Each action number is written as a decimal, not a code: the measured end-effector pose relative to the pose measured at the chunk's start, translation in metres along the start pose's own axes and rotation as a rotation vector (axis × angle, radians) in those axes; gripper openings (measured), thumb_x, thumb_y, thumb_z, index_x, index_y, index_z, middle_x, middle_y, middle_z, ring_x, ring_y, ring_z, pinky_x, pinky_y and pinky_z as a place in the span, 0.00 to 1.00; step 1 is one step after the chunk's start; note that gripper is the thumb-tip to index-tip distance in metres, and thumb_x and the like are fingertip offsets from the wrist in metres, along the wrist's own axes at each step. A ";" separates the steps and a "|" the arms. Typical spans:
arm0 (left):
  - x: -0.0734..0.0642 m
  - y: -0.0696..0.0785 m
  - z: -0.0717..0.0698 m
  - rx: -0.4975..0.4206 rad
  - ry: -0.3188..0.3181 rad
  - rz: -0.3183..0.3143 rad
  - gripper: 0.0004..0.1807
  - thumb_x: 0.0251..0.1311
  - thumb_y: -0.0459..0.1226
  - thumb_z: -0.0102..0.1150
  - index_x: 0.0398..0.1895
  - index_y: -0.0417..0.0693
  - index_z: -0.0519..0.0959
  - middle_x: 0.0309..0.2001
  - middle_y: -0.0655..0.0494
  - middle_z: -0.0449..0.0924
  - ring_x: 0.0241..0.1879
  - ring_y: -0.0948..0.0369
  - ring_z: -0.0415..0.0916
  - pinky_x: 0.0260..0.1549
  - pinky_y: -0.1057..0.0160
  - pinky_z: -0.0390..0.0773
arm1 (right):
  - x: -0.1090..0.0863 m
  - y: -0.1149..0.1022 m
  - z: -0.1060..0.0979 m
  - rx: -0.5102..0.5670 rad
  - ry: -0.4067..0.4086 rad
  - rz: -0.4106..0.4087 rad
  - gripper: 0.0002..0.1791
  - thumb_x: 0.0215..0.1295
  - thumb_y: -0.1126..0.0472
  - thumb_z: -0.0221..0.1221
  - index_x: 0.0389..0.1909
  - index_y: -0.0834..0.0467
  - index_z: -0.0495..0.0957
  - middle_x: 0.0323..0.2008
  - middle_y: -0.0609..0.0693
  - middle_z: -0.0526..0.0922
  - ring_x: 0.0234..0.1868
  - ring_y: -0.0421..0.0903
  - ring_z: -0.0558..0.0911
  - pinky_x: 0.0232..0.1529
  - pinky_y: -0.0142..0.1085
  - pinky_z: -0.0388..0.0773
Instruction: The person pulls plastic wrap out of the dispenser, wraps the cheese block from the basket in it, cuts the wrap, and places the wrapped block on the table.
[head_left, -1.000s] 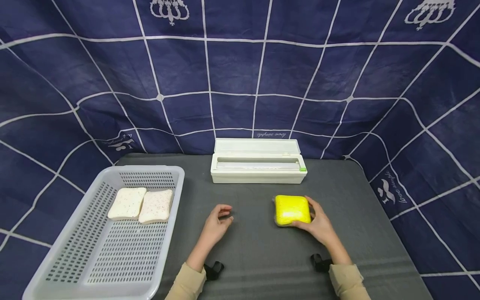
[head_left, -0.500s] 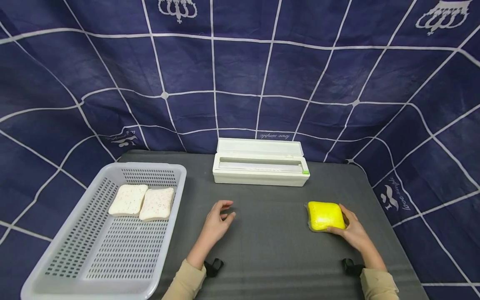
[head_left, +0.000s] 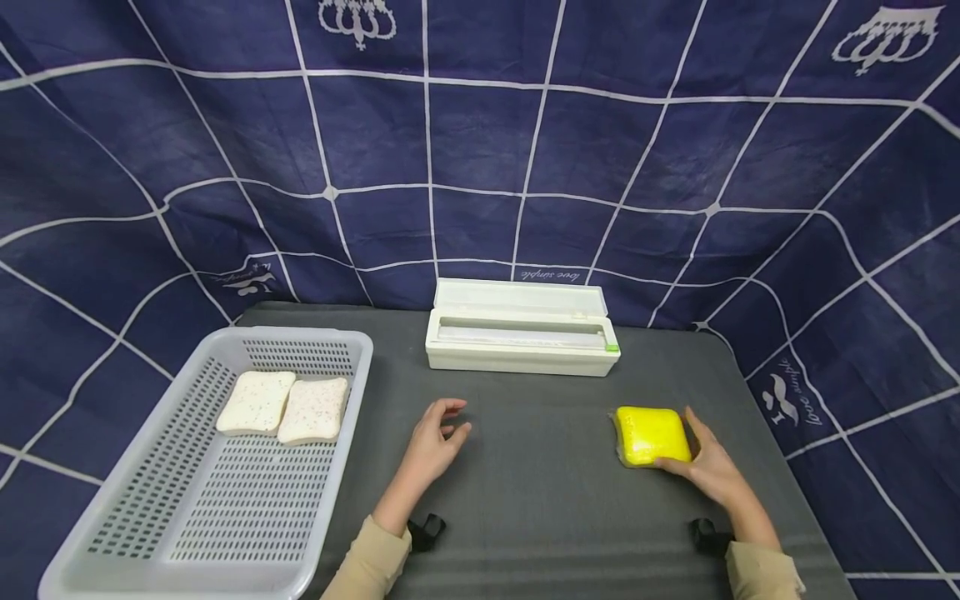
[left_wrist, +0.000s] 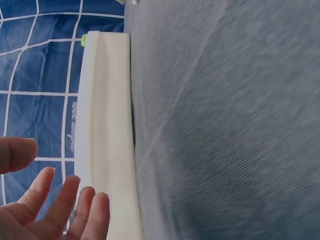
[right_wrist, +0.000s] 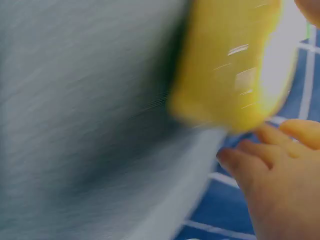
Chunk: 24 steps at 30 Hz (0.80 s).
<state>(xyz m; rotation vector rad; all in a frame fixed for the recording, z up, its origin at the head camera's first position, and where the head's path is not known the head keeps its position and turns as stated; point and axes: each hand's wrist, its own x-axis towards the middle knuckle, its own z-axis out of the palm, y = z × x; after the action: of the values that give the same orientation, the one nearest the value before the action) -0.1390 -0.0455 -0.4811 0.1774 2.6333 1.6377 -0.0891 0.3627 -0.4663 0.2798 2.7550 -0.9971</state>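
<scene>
The right hand (head_left: 711, 472) apparently grasps the film-wrapped yellow block (head_left: 652, 436) (wrist view blurred) at four o'clock from the white dispenser box (head_left: 521, 358); the left hand (head_left: 433, 442) is relaxed, empty. I judge this the placing step, calling for gentle release.

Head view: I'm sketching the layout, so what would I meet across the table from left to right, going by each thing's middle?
Grey basket with two bread-like slices in it, left hand, open white box, yellow packet, right hand.
</scene>
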 end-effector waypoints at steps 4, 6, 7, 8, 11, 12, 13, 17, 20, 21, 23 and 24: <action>0.009 0.007 -0.003 0.041 0.027 0.039 0.18 0.66 0.35 0.59 0.59 0.45 0.76 0.57 0.46 0.76 0.60 0.48 0.73 0.57 0.48 0.77 | 0.000 -0.034 0.007 -0.051 0.132 -0.119 0.54 0.59 0.50 0.67 0.76 0.66 0.47 0.73 0.73 0.50 0.72 0.74 0.52 0.67 0.70 0.52; 0.015 0.011 -0.004 0.068 0.036 0.072 0.19 0.67 0.35 0.59 0.60 0.46 0.76 0.58 0.46 0.76 0.60 0.48 0.73 0.57 0.49 0.77 | 0.004 -0.054 0.017 -0.044 0.180 -0.185 0.49 0.60 0.51 0.67 0.76 0.64 0.53 0.74 0.70 0.53 0.73 0.71 0.55 0.67 0.68 0.54; 0.018 0.013 -0.004 0.081 0.038 0.089 0.19 0.67 0.36 0.59 0.60 0.46 0.76 0.58 0.47 0.76 0.60 0.48 0.73 0.58 0.49 0.76 | 0.008 -0.064 0.023 -0.037 0.188 -0.213 0.47 0.61 0.52 0.67 0.75 0.62 0.54 0.74 0.68 0.54 0.73 0.69 0.56 0.68 0.67 0.55; 0.020 0.014 -0.004 0.099 0.040 0.108 0.19 0.67 0.36 0.59 0.61 0.47 0.76 0.58 0.47 0.77 0.59 0.47 0.73 0.60 0.48 0.74 | 0.012 -0.072 0.030 -0.038 0.195 -0.239 0.46 0.61 0.51 0.67 0.75 0.61 0.55 0.74 0.67 0.56 0.74 0.68 0.57 0.68 0.66 0.56; 0.029 0.018 -0.002 0.164 0.035 0.168 0.20 0.68 0.37 0.58 0.62 0.48 0.76 0.59 0.49 0.77 0.61 0.48 0.72 0.62 0.46 0.72 | 0.025 -0.092 0.052 -0.037 0.203 -0.314 0.44 0.61 0.53 0.67 0.74 0.62 0.58 0.74 0.65 0.59 0.74 0.64 0.59 0.69 0.62 0.60; 0.032 0.018 0.000 0.188 0.031 0.189 0.20 0.68 0.38 0.58 0.62 0.47 0.75 0.60 0.49 0.77 0.62 0.48 0.71 0.63 0.46 0.71 | 0.030 -0.097 0.058 -0.040 0.206 -0.339 0.44 0.61 0.53 0.67 0.74 0.62 0.59 0.73 0.64 0.60 0.74 0.63 0.60 0.69 0.62 0.61; 0.034 0.019 0.001 0.213 0.030 0.210 0.20 0.68 0.38 0.58 0.62 0.47 0.75 0.60 0.49 0.77 0.63 0.48 0.71 0.63 0.46 0.71 | 0.034 -0.101 0.063 -0.045 0.210 -0.364 0.43 0.61 0.53 0.67 0.73 0.63 0.60 0.73 0.64 0.61 0.74 0.63 0.60 0.68 0.61 0.61; 0.044 0.018 0.004 0.297 0.035 0.291 0.20 0.68 0.38 0.58 0.62 0.45 0.76 0.61 0.50 0.76 0.64 0.50 0.70 0.62 0.48 0.72 | 0.046 -0.112 0.077 -0.085 0.245 -0.430 0.41 0.60 0.53 0.68 0.71 0.64 0.63 0.72 0.64 0.63 0.73 0.63 0.62 0.66 0.61 0.65; 0.051 0.016 0.005 0.344 0.056 0.331 0.19 0.68 0.37 0.58 0.61 0.45 0.76 0.60 0.49 0.77 0.62 0.51 0.71 0.60 0.49 0.74 | 0.055 -0.116 0.080 -0.130 0.265 -0.451 0.39 0.61 0.53 0.67 0.71 0.62 0.65 0.72 0.61 0.64 0.74 0.61 0.62 0.65 0.59 0.67; 0.054 0.015 0.005 0.365 0.067 0.344 0.19 0.68 0.37 0.58 0.60 0.45 0.77 0.60 0.49 0.77 0.62 0.51 0.71 0.60 0.50 0.74 | 0.058 -0.117 0.080 -0.146 0.274 -0.460 0.39 0.62 0.53 0.67 0.71 0.62 0.65 0.72 0.61 0.65 0.74 0.61 0.62 0.65 0.59 0.68; 0.059 0.013 0.004 0.414 0.086 0.371 0.18 0.67 0.36 0.59 0.59 0.45 0.77 0.59 0.49 0.77 0.62 0.51 0.71 0.61 0.50 0.74 | 0.065 -0.119 0.079 -0.164 0.294 -0.481 0.37 0.62 0.54 0.67 0.70 0.62 0.67 0.71 0.59 0.67 0.74 0.59 0.62 0.66 0.57 0.68; 0.063 0.012 0.003 0.445 0.098 0.389 0.17 0.67 0.36 0.59 0.58 0.45 0.78 0.59 0.49 0.77 0.63 0.50 0.71 0.61 0.51 0.73 | 0.068 -0.119 0.078 -0.169 0.307 -0.494 0.36 0.62 0.55 0.67 0.69 0.63 0.68 0.70 0.59 0.68 0.74 0.59 0.63 0.67 0.57 0.67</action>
<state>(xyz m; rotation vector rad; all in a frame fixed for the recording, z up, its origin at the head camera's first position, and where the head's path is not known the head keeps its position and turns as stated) -0.2001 -0.0303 -0.4695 0.6740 3.1581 1.1185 -0.1745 0.2293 -0.4697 -0.3193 3.2553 -0.8655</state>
